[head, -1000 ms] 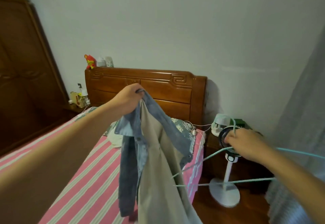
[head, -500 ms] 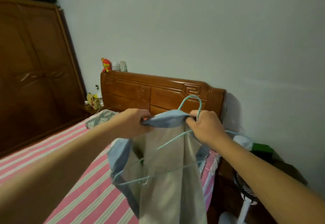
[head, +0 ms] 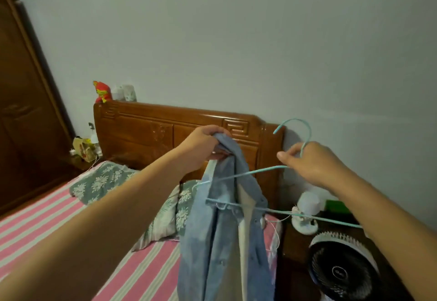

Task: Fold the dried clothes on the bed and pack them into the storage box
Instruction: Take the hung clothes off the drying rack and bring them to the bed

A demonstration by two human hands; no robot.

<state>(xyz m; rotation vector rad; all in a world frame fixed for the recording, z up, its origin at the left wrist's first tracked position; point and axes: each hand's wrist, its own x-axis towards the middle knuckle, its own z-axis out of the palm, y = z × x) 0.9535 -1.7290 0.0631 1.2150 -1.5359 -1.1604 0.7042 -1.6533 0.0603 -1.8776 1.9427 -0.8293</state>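
Pulling sideways, the right hand (head: pixel 314 164) now holds the pale blue hanger (head: pixel 248 173) by the neck below its hook, well out to the right of the denim shirt (head: pixel 222 236), where half a second ago that hand sat right against the collar with the hook poking up between both fists. The left hand (head: pixel 203 145) keeps the collar bunched in its curled fingers, so the shirt hangs straight down over the edge of the striped bed (head: pixel 42 220), just in front of the headboard (head: pixel 146 125). One arm of the hanger is already free and reaches out past the right forearm; the other arm and the lower bar are still threaded across the shirt's front. That suggests the garment is close to coming off the wire, and folding has not begun. The storage box is not in view. A fan (head: pixel 343 270) stands on the floor below the right arm.
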